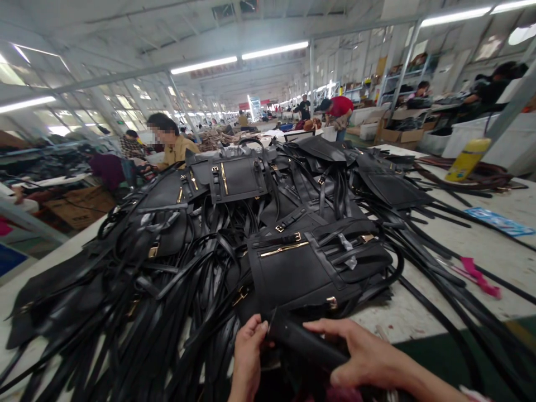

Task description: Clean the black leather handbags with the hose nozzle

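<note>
Hands meet at the bottom centre of the frame: your left hand (pixel 247 357) pinches one end of a black leather piece (pixel 304 343), your right hand (pixel 364 357) lies curled over it; beyond, the counter (pixel 494 251) carries a heap of black bags (pixel 301 262) and straps (pixel 167 296), seemingly much left; no writing is legible, even on the yellow bottle (pixel 467 159).

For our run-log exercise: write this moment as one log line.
left hand: grips black piece | right hand: on it | behind: black bag pile | table
</note>
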`<action>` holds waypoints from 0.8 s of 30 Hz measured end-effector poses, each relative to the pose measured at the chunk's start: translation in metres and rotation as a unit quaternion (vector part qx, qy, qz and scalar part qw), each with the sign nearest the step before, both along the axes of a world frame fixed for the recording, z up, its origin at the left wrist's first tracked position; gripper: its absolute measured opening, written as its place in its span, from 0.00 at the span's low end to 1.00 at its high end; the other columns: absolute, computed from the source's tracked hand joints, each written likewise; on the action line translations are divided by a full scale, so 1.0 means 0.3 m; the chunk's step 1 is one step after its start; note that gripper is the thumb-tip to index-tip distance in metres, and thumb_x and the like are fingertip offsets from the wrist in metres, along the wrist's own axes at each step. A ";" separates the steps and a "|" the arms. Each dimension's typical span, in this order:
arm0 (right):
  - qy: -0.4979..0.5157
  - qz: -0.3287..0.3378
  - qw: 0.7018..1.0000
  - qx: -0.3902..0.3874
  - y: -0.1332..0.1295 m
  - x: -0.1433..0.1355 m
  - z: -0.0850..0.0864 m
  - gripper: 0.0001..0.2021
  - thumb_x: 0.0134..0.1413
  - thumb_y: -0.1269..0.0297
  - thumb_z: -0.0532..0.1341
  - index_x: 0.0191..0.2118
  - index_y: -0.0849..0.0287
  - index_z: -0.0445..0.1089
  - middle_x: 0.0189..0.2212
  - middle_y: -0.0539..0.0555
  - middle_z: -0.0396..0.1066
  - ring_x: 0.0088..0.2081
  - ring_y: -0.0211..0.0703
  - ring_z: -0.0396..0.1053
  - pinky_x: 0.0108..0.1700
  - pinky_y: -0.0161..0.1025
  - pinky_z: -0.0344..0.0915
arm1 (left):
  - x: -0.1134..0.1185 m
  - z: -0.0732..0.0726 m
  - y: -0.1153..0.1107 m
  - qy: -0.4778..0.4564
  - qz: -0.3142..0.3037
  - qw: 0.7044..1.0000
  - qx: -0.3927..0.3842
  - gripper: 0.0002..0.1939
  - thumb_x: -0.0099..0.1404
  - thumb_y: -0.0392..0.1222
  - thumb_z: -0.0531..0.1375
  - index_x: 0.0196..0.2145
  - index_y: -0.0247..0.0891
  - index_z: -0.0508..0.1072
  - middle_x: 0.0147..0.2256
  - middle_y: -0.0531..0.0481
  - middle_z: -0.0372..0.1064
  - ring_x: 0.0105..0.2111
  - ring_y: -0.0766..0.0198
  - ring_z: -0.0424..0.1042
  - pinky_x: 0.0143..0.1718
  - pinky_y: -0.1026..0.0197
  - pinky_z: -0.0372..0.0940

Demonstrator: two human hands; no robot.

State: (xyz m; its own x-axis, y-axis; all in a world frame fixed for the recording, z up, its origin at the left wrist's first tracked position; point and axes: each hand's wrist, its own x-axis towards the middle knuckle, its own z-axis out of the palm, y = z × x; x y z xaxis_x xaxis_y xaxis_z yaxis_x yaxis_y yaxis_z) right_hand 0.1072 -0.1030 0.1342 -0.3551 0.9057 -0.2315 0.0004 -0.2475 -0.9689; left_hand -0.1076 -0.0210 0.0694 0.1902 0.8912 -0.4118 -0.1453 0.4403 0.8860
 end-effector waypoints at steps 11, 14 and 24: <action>0.045 -0.067 0.996 -0.049 0.033 0.054 0.033 0.36 0.34 0.76 0.60 0.54 0.52 0.55 0.32 0.46 0.68 0.17 0.29 0.62 0.16 0.25 0.60 | 0.016 -0.004 -0.011 -0.010 0.053 0.999 0.005 0.18 0.43 0.43 0.65 0.35 0.37 0.71 0.29 0.52 0.71 0.26 0.67 0.66 0.21 0.68 0.62; 0.036 -0.041 0.997 -0.063 0.023 0.037 0.036 0.36 0.29 0.80 0.61 0.51 0.51 0.60 0.30 0.44 0.68 0.18 0.27 0.60 0.16 0.22 0.58 | 0.012 -0.027 -0.009 0.002 0.065 0.998 0.001 0.21 0.41 0.43 0.66 0.36 0.39 0.71 0.30 0.52 0.72 0.28 0.65 0.68 0.22 0.67 0.62; 0.087 -0.052 0.993 -0.069 0.059 -0.042 0.011 0.37 0.28 0.78 0.64 0.51 0.49 0.59 0.33 0.47 0.69 0.17 0.29 0.63 0.16 0.24 0.60 | 0.022 -0.029 0.000 -0.064 0.093 0.994 0.000 0.31 0.44 0.38 0.65 0.47 0.43 0.63 0.40 0.52 0.71 0.44 0.60 0.67 0.38 0.67 0.63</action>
State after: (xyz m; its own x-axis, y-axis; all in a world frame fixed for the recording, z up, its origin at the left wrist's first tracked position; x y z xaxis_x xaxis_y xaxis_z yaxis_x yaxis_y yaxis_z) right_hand 0.0945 -0.0852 0.1374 -0.3065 0.9036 -0.2991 -0.1956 -0.3674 -0.9093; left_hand -0.1012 -0.0211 0.0608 0.0727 0.9159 -0.3947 -0.3367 0.3951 0.8547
